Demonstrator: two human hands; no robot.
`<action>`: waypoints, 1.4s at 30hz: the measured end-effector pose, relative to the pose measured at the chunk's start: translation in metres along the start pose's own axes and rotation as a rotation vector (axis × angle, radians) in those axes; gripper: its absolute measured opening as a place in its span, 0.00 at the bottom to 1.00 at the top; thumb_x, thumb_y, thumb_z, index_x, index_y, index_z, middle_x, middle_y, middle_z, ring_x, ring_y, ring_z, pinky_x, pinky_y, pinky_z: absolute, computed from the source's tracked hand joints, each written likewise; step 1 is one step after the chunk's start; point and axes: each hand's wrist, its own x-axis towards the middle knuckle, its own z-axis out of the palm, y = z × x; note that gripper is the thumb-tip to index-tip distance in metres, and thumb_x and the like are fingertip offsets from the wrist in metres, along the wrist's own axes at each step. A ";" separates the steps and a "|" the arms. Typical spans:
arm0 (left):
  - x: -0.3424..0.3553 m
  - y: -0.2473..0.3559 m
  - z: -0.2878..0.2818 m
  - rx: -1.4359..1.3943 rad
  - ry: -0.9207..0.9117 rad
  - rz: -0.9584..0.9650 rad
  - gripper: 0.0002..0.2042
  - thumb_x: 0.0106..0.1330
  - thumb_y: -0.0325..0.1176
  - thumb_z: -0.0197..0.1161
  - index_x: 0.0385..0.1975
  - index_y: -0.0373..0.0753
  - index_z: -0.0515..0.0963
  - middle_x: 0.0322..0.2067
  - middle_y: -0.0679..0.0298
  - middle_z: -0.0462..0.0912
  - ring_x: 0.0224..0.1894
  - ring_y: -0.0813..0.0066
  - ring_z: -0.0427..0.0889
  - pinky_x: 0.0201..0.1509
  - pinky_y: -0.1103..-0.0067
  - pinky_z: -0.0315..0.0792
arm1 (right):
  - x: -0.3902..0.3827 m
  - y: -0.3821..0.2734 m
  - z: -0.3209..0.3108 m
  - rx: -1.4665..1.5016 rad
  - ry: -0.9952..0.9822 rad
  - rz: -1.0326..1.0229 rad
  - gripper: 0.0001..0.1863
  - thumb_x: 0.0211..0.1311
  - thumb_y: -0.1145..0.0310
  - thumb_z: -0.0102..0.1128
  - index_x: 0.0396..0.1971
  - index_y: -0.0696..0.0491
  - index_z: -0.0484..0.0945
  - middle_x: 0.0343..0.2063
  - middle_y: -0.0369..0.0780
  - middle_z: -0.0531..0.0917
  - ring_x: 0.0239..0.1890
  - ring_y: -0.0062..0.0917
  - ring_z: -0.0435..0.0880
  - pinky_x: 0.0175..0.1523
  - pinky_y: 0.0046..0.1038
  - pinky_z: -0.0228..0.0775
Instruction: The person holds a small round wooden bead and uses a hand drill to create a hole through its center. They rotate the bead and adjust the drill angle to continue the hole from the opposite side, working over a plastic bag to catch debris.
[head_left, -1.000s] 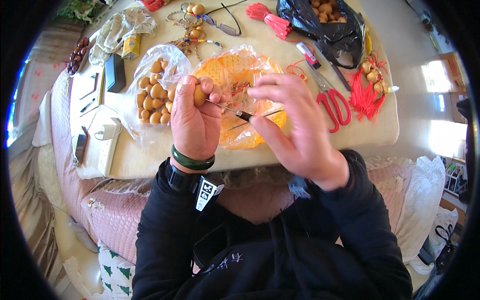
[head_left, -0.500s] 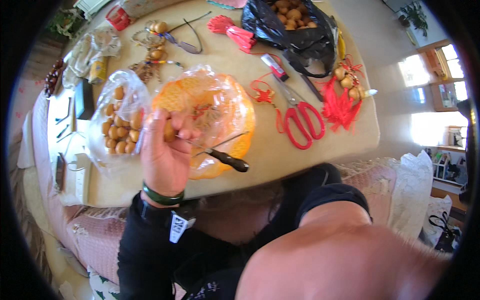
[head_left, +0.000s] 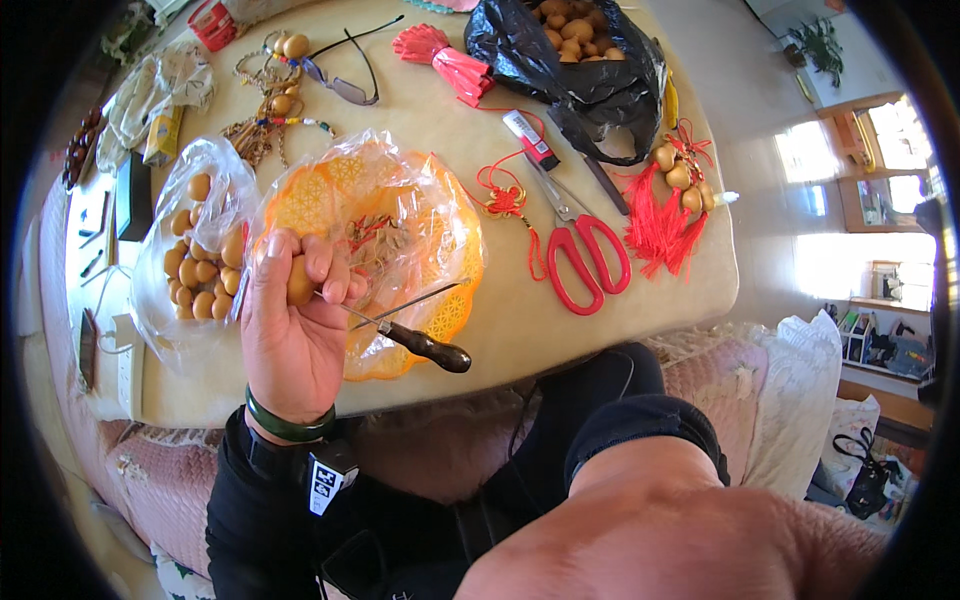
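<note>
A small tan gourd is gripped by the closed left hand at left of centre; the awl, seated in it, runs lower right; the right hand's fingers are out of frame, state indeterminable.

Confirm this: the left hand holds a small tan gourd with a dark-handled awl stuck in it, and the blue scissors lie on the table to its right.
One thing is wrong: the scissors are red, not blue, as the head view shows. The rest holds: the left hand grips a small tan gourd with the dark-handled awl stuck in it.
</note>
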 end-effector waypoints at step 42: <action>0.000 -0.001 -0.001 -0.046 -0.032 0.008 0.09 0.78 0.38 0.49 0.37 0.41 0.71 0.31 0.66 0.71 0.32 0.75 0.72 0.44 0.74 0.71 | 0.002 -0.008 0.003 0.007 -0.057 0.088 0.07 0.56 0.78 0.61 0.35 0.55 0.75 0.30 0.42 0.78 0.28 0.31 0.77 0.35 0.29 0.72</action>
